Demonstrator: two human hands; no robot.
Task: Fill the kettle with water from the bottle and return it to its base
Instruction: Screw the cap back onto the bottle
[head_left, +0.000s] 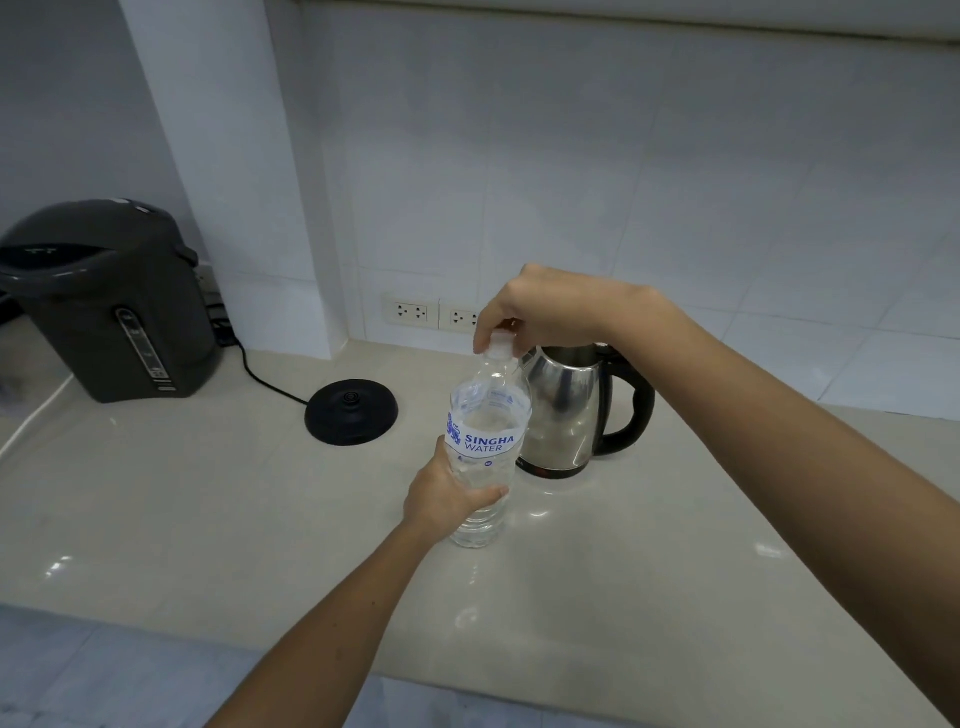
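The bottle (485, 457) is clear, glossy plastic with a smooth white cap (501, 345). The kettle (566, 410) is polished mirror-bright metal with a shiny black plastic handle (636, 410). Its base (351, 411) is smooth black plastic. The worktop (208, 509) is pale, glossy stone; the wall tiles (623, 182) are smooth with a low sheen.

1 water bottle (485, 447), 1 steel kettle (569, 410), 1 base (351, 410) at 9 o'clock of it, 1 dark dispenser (106, 301), 2 wall sockets (410, 312), 2 hands (447, 493).
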